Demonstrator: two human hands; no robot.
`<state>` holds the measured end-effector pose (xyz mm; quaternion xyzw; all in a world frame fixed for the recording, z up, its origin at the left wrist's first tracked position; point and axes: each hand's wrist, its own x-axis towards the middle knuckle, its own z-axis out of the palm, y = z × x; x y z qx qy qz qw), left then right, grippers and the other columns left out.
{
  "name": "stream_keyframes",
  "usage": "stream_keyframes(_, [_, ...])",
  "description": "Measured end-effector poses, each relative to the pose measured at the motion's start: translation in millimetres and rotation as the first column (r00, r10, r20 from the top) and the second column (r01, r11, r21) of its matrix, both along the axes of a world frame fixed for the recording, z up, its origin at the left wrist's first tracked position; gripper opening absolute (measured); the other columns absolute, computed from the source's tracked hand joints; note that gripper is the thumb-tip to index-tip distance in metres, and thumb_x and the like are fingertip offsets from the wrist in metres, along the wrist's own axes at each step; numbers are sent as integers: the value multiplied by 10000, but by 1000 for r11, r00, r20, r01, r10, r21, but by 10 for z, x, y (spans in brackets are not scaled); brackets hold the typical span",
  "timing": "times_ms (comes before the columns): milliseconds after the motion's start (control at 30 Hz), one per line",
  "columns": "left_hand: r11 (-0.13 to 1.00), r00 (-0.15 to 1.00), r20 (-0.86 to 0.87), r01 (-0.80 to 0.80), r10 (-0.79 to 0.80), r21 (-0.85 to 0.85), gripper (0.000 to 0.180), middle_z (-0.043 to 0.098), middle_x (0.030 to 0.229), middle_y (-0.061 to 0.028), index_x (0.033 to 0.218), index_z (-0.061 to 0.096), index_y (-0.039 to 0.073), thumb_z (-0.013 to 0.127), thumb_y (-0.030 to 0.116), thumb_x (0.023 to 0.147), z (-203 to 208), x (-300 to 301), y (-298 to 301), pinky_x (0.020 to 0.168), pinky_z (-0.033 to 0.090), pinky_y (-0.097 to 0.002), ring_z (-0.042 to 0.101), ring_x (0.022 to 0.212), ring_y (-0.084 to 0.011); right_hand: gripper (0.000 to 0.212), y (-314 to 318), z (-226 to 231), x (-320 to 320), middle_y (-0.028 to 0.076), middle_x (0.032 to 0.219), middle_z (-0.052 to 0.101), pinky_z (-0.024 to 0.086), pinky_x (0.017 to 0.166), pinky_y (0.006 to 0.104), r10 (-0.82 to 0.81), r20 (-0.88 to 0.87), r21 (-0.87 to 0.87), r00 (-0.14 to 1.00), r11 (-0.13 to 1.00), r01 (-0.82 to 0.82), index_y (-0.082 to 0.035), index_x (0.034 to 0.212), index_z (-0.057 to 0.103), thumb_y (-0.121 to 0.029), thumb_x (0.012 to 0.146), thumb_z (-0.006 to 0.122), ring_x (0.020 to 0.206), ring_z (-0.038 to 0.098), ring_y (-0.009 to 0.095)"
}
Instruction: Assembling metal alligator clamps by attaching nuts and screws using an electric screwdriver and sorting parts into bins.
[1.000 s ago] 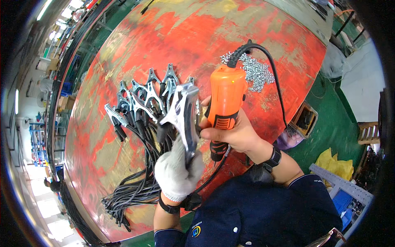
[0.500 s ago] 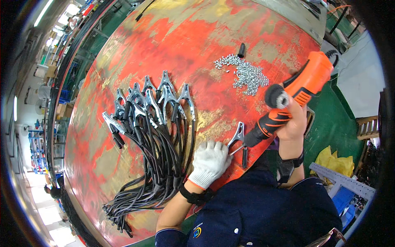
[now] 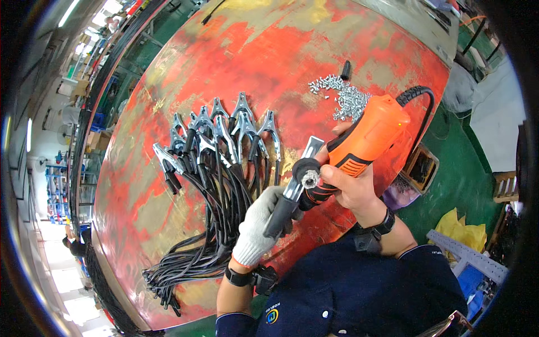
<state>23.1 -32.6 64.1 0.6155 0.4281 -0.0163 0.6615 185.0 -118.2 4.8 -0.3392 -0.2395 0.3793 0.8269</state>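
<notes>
My left hand [image 3: 259, 222], in a white knit glove, is closed round the black handle of a metal spring clamp [image 3: 295, 188], its silver jaw tilted up and away. My bare right hand [image 3: 355, 188] grips an orange and black corded power tool [image 3: 368, 140]. A dark round knob with a bright metal end [image 3: 310, 179] shows in front of the clamp, by my right thumb. The tool's tip is hidden behind the clamp and my hands. To the left lies a bundle of black cables [image 3: 222, 224] with several silver clamps [image 3: 224, 140] at their ends.
Small silver screws and nuts [image 3: 351, 101] lie in a pile on the red and tan worktable [image 3: 269, 62], beside a loose black sleeve [image 3: 346, 70]. The tool's black cord [image 3: 429, 112] loops over the right edge. A wooden box [image 3: 422, 167] and yellow sheet [image 3: 461, 229] sit beyond it.
My left hand has lifted the clamp off the table near the edge. My right hand has brought the power tool down and left, close against the clamp. The view has shifted slightly.
</notes>
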Motion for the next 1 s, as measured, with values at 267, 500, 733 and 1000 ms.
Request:
stream_keyframes(267, [196,952,-279,300,-125,934,303,672,893,-119,1074,631,61,719,150,797,-160,-108,-168,651,534,-352,665,750,-306,594,-15,108,-21,76,916,643,521,772,302,-127,-44,1,991,992,127,-43,1252,388,55,755,698,858,639,146])
stream_keyframes(500, [894,849,295,-445,438,-48,452,655,882,-137,1297,360,-2,564,100,907,-47,-57,-106,497,484,-211,632,656,-142,590,148,-156,-99,53,919,610,522,741,297,29,37,-263,999,965,-18,-64,1242,415,42,744,714,844,622,132])
stream_keyframes(733, [937,866,376,-252,329,-240,605,591,895,-52,1395,299,3,570,78,859,124,-3,-23,528,447,-217,564,645,-108,470,200,-40,-236,29,969,610,534,768,307,110,92,-219,990,972,-88,-53,1179,484,9,780,725,878,624,121])
stream_keyframes(1000, [891,823,369,-325,431,-317,281,466,657,36,1207,489,101,543,191,946,69,-139,-147,397,277,-165,389,458,-48,410,309,-188,-312,45,943,655,527,802,317,241,18,-199,970,952,-233,-55,1100,516,-6,769,753,876,643,133])
